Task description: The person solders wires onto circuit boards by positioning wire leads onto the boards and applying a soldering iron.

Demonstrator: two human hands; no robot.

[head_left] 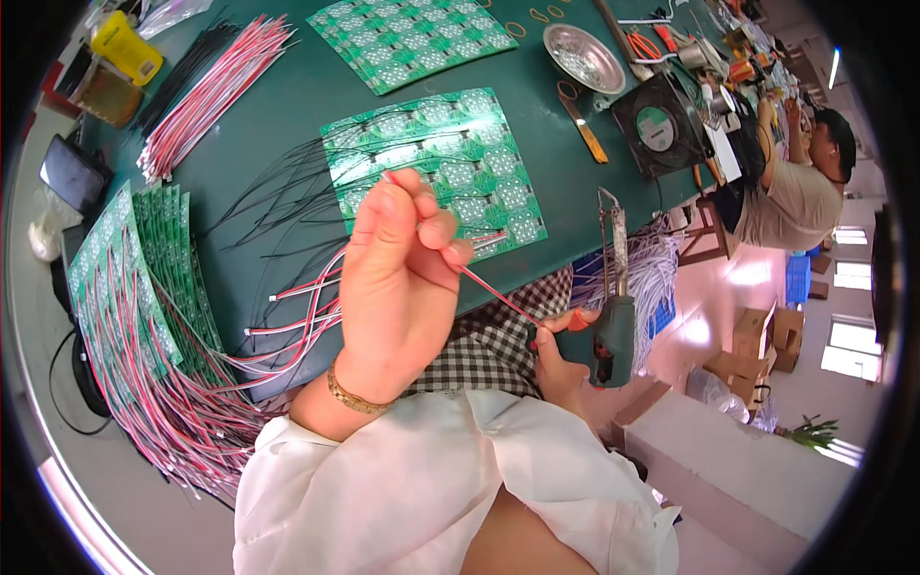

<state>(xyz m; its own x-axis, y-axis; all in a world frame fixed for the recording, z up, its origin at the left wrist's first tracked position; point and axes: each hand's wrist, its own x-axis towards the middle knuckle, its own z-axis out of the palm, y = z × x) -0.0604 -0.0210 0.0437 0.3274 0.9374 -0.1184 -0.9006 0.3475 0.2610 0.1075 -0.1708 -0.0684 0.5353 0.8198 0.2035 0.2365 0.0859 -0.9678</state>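
My left hand, raised over the table's near edge, is closed in a pinch on a thin red wire. A short red end shows above the fingertips. From this hand the wire runs down to the right, to my right hand. That hand grips a grey-green soldering gun with its tip pointing up; the wire meets its thumb, though the contact is partly hidden. Behind my left hand lies a green circuit board panel, with black wires across it and red-and-white wires beside my wrist.
Wired green panels stand at the left. Loose red and white wires and another panel lie farther back. At right are a metal bowl, a knife and a black fan. Another person sits beyond.
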